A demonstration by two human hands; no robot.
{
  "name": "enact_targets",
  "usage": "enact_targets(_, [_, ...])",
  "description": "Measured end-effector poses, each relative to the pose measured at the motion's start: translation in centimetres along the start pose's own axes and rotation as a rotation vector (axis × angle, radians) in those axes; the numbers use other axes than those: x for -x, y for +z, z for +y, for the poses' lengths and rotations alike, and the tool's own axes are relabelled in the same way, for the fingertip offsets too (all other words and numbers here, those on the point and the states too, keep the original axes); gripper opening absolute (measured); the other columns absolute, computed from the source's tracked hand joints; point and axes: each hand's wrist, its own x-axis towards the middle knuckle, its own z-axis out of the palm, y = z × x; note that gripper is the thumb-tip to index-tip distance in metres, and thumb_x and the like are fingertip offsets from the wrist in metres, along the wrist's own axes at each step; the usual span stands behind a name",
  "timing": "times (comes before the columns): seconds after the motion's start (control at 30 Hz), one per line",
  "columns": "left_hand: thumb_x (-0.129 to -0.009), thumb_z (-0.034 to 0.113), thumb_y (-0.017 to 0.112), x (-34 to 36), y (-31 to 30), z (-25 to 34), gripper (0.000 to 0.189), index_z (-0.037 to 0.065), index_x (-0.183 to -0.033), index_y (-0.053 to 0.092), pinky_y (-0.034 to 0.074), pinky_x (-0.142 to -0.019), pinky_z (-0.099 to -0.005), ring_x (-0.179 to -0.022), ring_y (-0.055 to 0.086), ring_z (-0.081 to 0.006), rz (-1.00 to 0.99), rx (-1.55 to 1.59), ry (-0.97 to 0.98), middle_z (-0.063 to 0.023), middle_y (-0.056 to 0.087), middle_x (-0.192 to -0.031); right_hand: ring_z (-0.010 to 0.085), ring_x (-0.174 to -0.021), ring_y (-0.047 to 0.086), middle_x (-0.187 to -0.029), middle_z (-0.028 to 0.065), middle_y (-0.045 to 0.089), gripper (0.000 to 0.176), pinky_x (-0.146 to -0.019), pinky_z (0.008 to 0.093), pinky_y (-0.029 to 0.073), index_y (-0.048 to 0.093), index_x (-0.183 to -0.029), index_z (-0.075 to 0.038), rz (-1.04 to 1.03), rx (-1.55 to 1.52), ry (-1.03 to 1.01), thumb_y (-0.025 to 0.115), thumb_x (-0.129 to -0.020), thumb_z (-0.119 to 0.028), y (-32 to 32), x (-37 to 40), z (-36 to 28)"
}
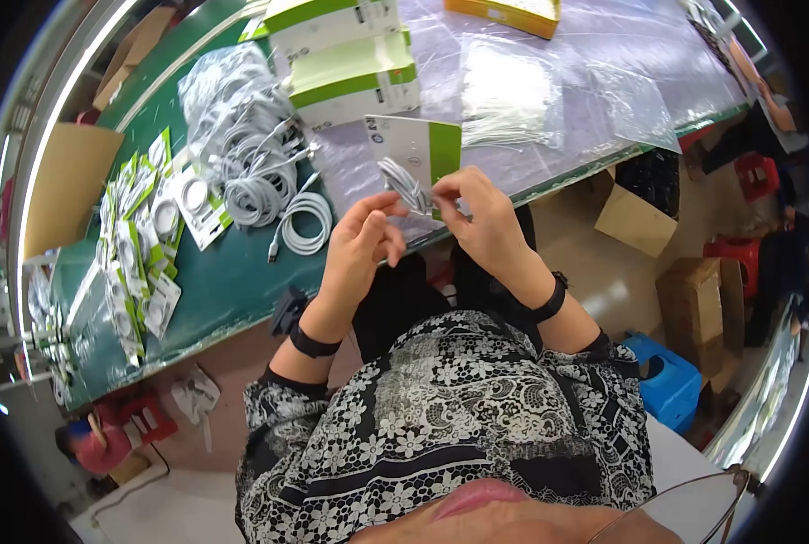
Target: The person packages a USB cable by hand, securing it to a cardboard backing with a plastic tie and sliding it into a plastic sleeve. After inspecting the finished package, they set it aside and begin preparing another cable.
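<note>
My left hand [363,238] and my right hand [479,216] meet in front of me, over the near edge of the green table [232,281]. Between them they hold a small coiled white cable [404,185] against a white and green packaging card [420,150]. My right thumb and fingers pinch the card's lower edge and the coil. My left fingertips touch the coil from the left. Both wrists wear black bands.
A heap of coiled white cables [246,145] lies on the table to the left, one loose coil [303,223] nearest. Packed cards [141,245] are spread at far left. White and green boxes [350,68] and clear bags [513,95] sit further back. Cardboard boxes [699,304] and a blue stool [672,381] stand on the floor.
</note>
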Motion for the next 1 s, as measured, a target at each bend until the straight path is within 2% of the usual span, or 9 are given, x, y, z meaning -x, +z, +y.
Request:
enact_targets(0.03, [-0.096, 0.017, 0.053, -0.1, -0.1, 0.1, 0.02, -0.001, -0.103, 0.058, 0.046, -0.055, -0.023, -0.065, 0.058, -0.0117, 0.044, 0.158, 0.04, -0.0066, 0.063, -0.082, 0.0228, -0.074, 0.06, -0.085, 0.0104, 0.058, 0.018, -0.063, 0.03, 0.049, 0.059, -0.093, -0.002, -0.017, 0.051, -0.096, 0.066, -0.078, 0.005, 0.4, 0.2, -0.3])
enact_targets(0.07, [-0.096, 0.017, 0.053, 0.0, -0.4, -0.2, 0.02, -0.001, -0.103, 0.058, 0.046, -0.055, -0.023, -0.065, 0.058, -0.0117, 0.068, 0.162, 0.042, -0.0066, 0.063, -0.082, 0.0228, -0.074, 0.06, -0.085, 0.0104, 0.058, 0.018, -0.063, 0.03, 0.049, 0.059, -0.093, -0.002, -0.035, 0.035, -0.096, 0.066, -0.078, 0.005, 0.8, 0.4, -0.4])
enact_targets(0.2, [-0.096, 0.016, 0.053, 0.1, -1.1, -1.5, 0.02, -0.001, -0.104, 0.058, 0.046, -0.055, -0.0223, -0.065, 0.058, -0.0121, -0.011, 0.344, 0.119, -0.0065, 0.062, -0.083, 0.0269, -0.073, 0.059, -0.084, 0.0114, 0.057, 0.019, -0.063, 0.0334, 0.049, 0.061, -0.093, -0.003, -0.071, 0.04, -0.211, 0.065, -0.077, 0.006, 1.2, 1.0, -1.0])
enact_targets(0.33, [-0.095, 0.015, 0.055, 1.4, 0.6, -0.5, 0.018, -0.001, -0.102, 0.058, 0.048, -0.058, -0.0226, -0.068, 0.061, -0.0125, 0.018, 0.147, 0.155, -0.0056, 0.062, -0.084, 0.0267, -0.073, 0.058, -0.082, 0.0109, 0.056, 0.016, -0.062, 0.0335, 0.049, 0.062, -0.091, -0.002, -0.018, 0.004, -0.212, 0.064, -0.077, 0.007, 1.0, 1.1, -3.0])
enact_targets(0.43, [-0.095, 0.013, 0.056, 1.4, 1.1, -0.3, 0.015, -0.001, -0.099, 0.059, 0.05, -0.061, -0.0237, -0.071, 0.063, -0.0127, 0.084, 0.037, 0.158, -0.0043, 0.061, -0.082, 0.0267, -0.073, 0.057, -0.083, 0.0115, 0.056, 0.013, -0.061, 0.0331, 0.048, 0.061, -0.09, 0.0, 0.031, -0.013, -0.118, 0.062, -0.078, 0.007, 1.1, 1.0, -3.8])
enact_targets(0.6, [-0.094, 0.013, 0.057, 1.5, 1.2, -2.0, 0.015, -0.001, -0.095, 0.06, 0.051, -0.062, -0.0244, -0.073, 0.064, -0.0123, 0.089, -0.08, 0.237, -0.0039, 0.062, -0.081, 0.0313, -0.069, 0.055, -0.087, 0.013, 0.053, 0.013, -0.062, 0.0361, 0.048, 0.057, -0.09, -0.001, -0.032, -0.034, -0.064, 0.061, -0.079, 0.005, 1.1, 1.5, -3.4])
enact_targets(0.7, [-0.094, 0.013, 0.057, 1.3, 1.3, -2.6, 0.015, -0.002, -0.093, 0.061, 0.051, -0.06, -0.0241, -0.07, 0.063, -0.012, 0.094, -0.109, 0.302, -0.0037, 0.061, -0.079, 0.0253, -0.073, 0.058, -0.088, 0.0122, 0.055, 0.017, -0.062, 0.0321, 0.048, 0.058, -0.096, 0.0, -0.056, -0.159, 0.072, 0.061, -0.081, 0.005, 1.1, 1.1, -3.2])
enact_targets(0.83, [-0.094, 0.013, 0.057, 0.7, 1.6, -1.4, 0.015, -0.002, -0.09, 0.061, 0.05, -0.058, -0.0235, -0.068, 0.062, -0.0117, 0.135, 0.037, 0.266, -0.0043, 0.062, -0.08, 0.0235, -0.073, 0.058, -0.087, 0.0111, 0.055, 0.021, -0.061, 0.0316, 0.048, 0.058, -0.101, 0.0, -0.119, -0.171, 0.053, 0.061, -0.081, 0.006, 1.3, 0.5, -3.3])
enact_targets(1.0, [-0.094, 0.013, 0.058, 0.4, 0.6, -1.0, 0.015, -0.001, -0.089, 0.06, 0.049, -0.057, -0.0231, -0.066, 0.06, -0.0112, 0.074, 0.003, 0.256, -0.0048, 0.062, -0.081, 0.0235, -0.073, 0.058, -0.086, 0.0105, 0.054, 0.021, -0.061, 0.0313, 0.048, 0.059, -0.1, 0.0, -0.097, -0.081, -0.047, 0.06, -0.081, 0.006, 0.4, 1.0, -3.3])
